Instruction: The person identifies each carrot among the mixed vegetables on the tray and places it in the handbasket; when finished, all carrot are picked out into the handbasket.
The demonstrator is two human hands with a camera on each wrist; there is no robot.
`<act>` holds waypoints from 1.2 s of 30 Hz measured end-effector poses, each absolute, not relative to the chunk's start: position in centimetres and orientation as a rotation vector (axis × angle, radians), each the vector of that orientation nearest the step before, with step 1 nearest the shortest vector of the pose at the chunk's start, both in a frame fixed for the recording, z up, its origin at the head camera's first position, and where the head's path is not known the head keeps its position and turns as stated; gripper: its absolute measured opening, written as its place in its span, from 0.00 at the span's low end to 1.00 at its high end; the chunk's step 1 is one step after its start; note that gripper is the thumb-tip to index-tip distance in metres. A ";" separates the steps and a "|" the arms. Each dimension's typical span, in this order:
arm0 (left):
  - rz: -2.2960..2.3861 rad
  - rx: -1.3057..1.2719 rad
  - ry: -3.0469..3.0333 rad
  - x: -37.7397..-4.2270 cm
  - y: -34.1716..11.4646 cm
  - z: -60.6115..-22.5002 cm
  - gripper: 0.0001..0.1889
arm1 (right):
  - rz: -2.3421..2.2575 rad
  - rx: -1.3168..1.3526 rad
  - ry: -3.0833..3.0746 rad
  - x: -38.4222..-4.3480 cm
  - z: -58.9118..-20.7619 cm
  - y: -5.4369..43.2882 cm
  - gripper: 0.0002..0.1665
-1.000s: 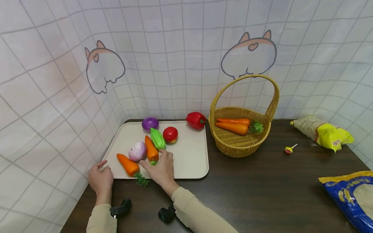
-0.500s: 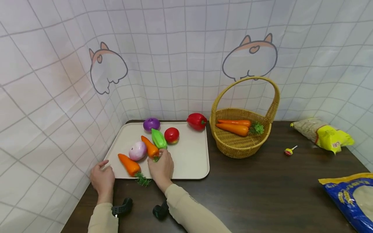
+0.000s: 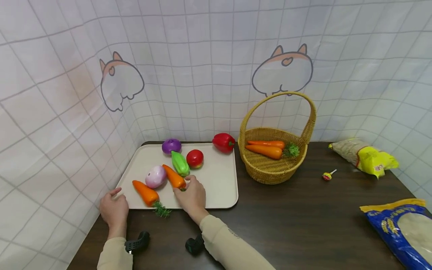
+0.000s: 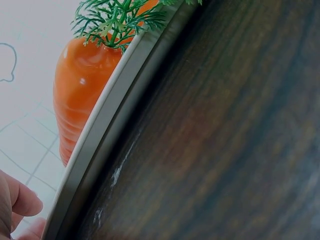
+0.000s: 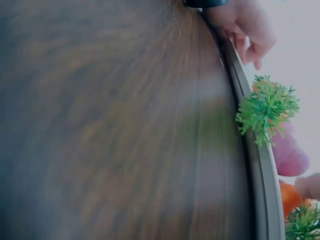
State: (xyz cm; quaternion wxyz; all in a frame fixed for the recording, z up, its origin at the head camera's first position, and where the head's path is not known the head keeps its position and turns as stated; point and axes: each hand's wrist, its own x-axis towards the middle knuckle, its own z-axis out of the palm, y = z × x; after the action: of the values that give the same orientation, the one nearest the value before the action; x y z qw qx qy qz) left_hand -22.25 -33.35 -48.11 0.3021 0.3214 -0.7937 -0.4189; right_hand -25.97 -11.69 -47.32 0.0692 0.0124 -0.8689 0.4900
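Note:
My right hand (image 3: 193,197) pinches an orange carrot (image 3: 174,177) near its leafy end, over the cream tray (image 3: 219,187). In the right wrist view a fingertip (image 5: 309,186) sits beside that carrot. Another carrot (image 3: 146,192) lies to the left, its green leaves hanging over the tray's front rim. My left hand (image 3: 114,208) is at the tray's front left corner, fingers loosely bent by the rim. Between the carrots is a pale purple onion (image 3: 156,177). Just behind the held carrot lie a green ridged fruit (image 3: 180,163) and a red round fruit (image 3: 195,158).
A dark purple onion (image 3: 171,146) and red bell pepper (image 3: 224,143) lie at the tray's back. Right of it stands a wicker basket (image 3: 273,177) with two carrots (image 3: 264,150) inside. A lollipop (image 3: 327,176), a yellow bag (image 3: 366,157) and a blue bag (image 3: 388,221) lie further right.
The right hand's thumb and fingers have come together on the carrot. The carrot's tip has shifted left, then slightly toward the front. My left hand stays at the tray's corner.

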 end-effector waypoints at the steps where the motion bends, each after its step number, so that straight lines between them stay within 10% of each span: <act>1: -1.118 0.856 -2.106 -22.2 -33.4 -48.1 0.20 | 1.462 0.056 -2.634 -26.0 -47.4 -11.6 0.30; 36: -1.177 0.886 -2.119 -22.2 -33.4 -48.1 0.22 | 1.261 0.239 -2.675 -25.9 -47.0 -3.1 0.21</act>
State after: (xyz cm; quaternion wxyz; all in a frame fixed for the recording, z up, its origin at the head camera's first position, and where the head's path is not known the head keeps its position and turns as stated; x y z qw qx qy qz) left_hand -22.16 -33.44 -48.14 0.2767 0.3299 -0.7889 -0.4383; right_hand -25.86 -3.05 -46.99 0.0872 0.0802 -0.8982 0.4234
